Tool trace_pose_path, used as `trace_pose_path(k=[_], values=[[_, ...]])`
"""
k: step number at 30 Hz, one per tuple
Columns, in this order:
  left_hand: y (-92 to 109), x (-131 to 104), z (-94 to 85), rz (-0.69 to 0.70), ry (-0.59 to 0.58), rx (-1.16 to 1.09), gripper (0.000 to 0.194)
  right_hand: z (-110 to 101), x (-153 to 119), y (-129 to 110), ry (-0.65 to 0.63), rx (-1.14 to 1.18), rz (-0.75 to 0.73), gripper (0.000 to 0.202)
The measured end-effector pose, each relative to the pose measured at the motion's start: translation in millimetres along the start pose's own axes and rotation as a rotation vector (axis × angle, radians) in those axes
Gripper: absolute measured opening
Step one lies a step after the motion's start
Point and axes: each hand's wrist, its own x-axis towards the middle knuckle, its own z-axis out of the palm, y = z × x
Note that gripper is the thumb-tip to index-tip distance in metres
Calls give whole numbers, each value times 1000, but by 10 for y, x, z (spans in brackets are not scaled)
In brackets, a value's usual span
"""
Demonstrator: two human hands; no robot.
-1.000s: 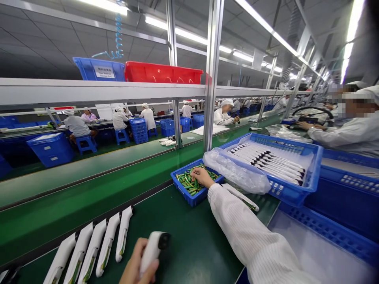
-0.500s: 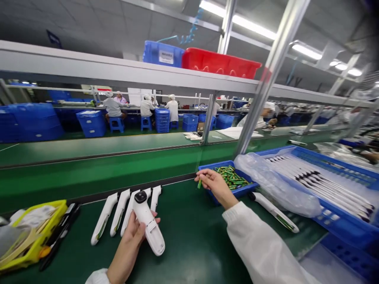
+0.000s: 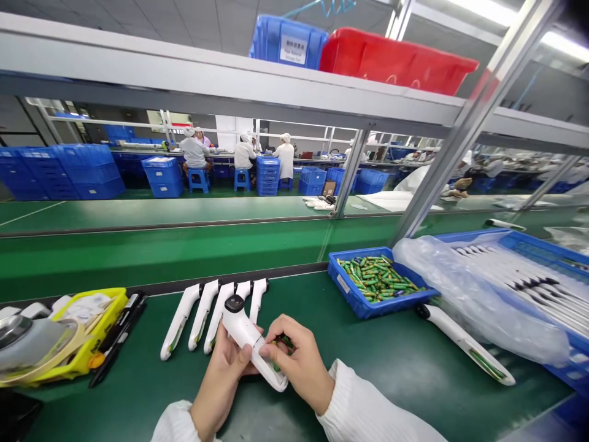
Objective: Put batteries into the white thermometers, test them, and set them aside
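Observation:
My left hand (image 3: 225, 374) is wrapped round a white handheld device (image 3: 243, 328), shaped like a forehead thermometer with a black rounded head. The device is tilted, its head pointing up and left, its lower end toward me. Over its lower half, my right hand (image 3: 301, 362) is closed in a pinch at the open battery slot. Green shows between and under those fingers, a battery (image 3: 286, 341) mostly hidden by them. Behind my left hand several similar white devices (image 3: 202, 316) lie in a row, some with green batteries in their handles.
A blue tray (image 3: 343, 285) of green batteries stands at the back right. Beside it lie another white device (image 3: 464, 341) and a large blue crate (image 3: 577, 368) with plastic wrap (image 3: 478, 294). Left are a yellow bin (image 3: 110, 301) and black pens (image 3: 117, 337). A metal shelf (image 3: 184, 70) crosses above.
My right hand has moved from the battery tray, down and left, to the device, bringing a green battery. My left hand still holds the device. The camera view has shifted.

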Motion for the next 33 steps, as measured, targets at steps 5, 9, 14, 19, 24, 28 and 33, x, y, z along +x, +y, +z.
trace_pose_path(k=[5,9,14,19,24,28,33], values=[[25,-8,-17,-13,14,-5,41,-99,-1,4,-172,-143,-141,11],[98,-34,-24,-25,-6,-23,37,-140,19,74,-217,-29,-157,14],[208,-29,-83,50,77,-5,41,-174,-5,53,-356,-104,-214,28],[193,-2,-126,53,74,-16,42,-243,1,-63,-312,-259,-274,28],[182,7,-140,51,50,19,48,-279,44,-20,-25,-39,-205,16],[205,4,-106,73,71,36,47,-261,31,32,132,26,-149,16],[211,-5,-36,142,127,42,45,-179,-10,18,-43,12,-148,6]])
